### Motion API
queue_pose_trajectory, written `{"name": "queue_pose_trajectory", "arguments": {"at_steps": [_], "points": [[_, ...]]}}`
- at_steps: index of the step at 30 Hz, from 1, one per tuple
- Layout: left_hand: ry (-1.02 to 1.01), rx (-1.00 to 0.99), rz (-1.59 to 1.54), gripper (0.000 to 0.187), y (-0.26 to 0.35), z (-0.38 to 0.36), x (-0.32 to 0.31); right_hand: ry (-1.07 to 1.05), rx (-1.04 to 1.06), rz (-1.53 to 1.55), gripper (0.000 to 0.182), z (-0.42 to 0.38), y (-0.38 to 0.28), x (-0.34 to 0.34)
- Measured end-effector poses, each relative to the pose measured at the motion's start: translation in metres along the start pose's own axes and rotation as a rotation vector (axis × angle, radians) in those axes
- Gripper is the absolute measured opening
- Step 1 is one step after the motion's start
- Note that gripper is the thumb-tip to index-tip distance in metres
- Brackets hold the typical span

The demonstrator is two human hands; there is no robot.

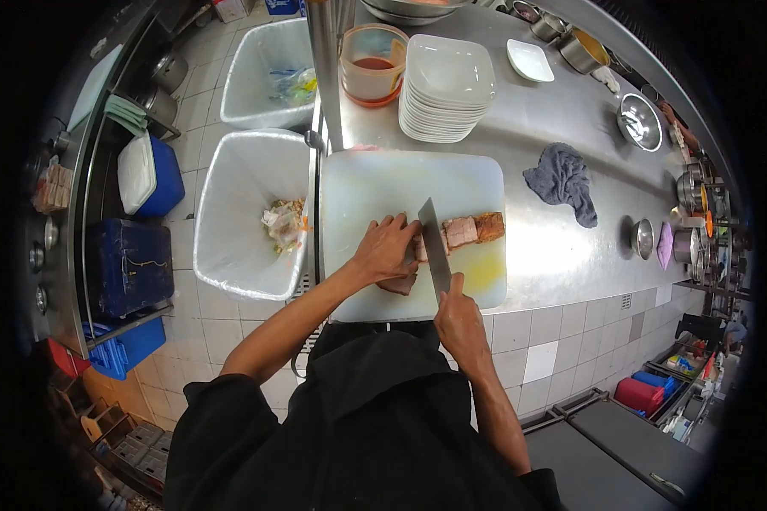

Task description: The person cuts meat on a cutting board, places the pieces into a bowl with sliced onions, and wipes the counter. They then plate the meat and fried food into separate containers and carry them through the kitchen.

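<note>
Knife (pixel 435 247) is gripped in right hand (pixel 460 324), fingers closed. Meat (pixel 462 232) is laid to board's (pixel 358 187) right edge, left end covered by left hand (pixel 388 249); hold can't be told. Red liquid (pixel 373 64) is held in tub (pixel 371 85) by bench's (pixel 554 277) left edge, scraps (pixel 284 223) in near lined bin (pixel 234 187).

Floor tiles (pixel 215 328): pale, square, dark-jointed; left of the left hand (pixel 387 249) and right of the right hand (pixel 461 322). One brighter white tile (pixel 540 362), just right of the latter. Counter (pixel 520 119): stainless steel, beneath and ahead of both hands, bright with reflected light. Post (pixel 324 85): metal, upright, ahead of the left hand. Steel bench (pixel 75 204): far left of it. Grey-topped unit (pixel 631 439): behind and right of the right hand.
</note>
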State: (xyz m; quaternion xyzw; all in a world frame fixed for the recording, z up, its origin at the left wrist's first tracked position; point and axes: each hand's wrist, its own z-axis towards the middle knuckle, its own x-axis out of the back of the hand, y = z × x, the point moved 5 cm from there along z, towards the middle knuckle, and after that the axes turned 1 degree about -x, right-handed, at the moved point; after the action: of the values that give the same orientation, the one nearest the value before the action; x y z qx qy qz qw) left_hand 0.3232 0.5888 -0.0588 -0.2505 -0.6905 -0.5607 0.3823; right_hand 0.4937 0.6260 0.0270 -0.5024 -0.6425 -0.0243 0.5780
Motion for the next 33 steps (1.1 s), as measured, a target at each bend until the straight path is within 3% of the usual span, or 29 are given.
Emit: {"name": "queue_pose_trajectory", "arguments": {"at_steps": [7, 9, 14, 18, 21, 22, 23, 24, 27, 29, 33], "points": [[0.082, -0.016, -0.001, 0.064, -0.005, -0.001, -0.005, -0.057, -0.092, 0.013, 0.022, -0.003, 0.011, -0.016], [0.099, -0.025, 0.000, 0.063, -0.005, -0.001, -0.005, 0.157, 0.062, 0.053, 0.024, 0.024, 0.016, -0.035], [0.007, 0.027, -0.028, 0.058, -0.004, 0.001, -0.001, 0.208, 0.043, 0.081, 0.027, 0.072, 0.019, -0.045], [0.096, 0.049, -0.029, 0.056, 0.002, -0.020, 0.018, 0.242, 0.153, 0.031, 0.029, 0.060, 0.016, -0.019], [0.050, 0.002, -0.060, 0.056, 0.000, -0.044, 0.025, 0.187, 0.227, 0.051, 0.028, 0.038, 0.004, 0.009], [0.064, -0.166, -0.052, 0.055, 0.003, -0.052, 0.023, 0.169, 0.253, 0.056, 0.028, 0.030, -0.002, 0.018], [0.080, -0.335, -0.042, 0.054, 0.007, -0.058, 0.020, 0.133, 0.134, 0.105, 0.027, 0.025, -0.003, 0.023], [0.084, -0.329, -0.039, 0.054, 0.004, -0.060, 0.016, 0.096, 0.016, 0.152, 0.026, 0.020, -0.001, 0.024], [-0.017, -0.282, -0.019, 0.057, -0.002, -0.063, 0.004, 0.065, -0.029, 0.187, 0.024, 0.005, -0.005, 0.022], [0.070, -0.027, -0.030, 0.059, -0.010, -0.062, 0.008, 0.073, 0.014, 0.164, 0.023, -0.005, -0.007, 0.015], [0.161, 0.071, -0.119, 0.058, -0.011, -0.063, 0.016, 0.045, 0.031, 0.131, 0.021, -0.014, -0.017, -0.007]]}}
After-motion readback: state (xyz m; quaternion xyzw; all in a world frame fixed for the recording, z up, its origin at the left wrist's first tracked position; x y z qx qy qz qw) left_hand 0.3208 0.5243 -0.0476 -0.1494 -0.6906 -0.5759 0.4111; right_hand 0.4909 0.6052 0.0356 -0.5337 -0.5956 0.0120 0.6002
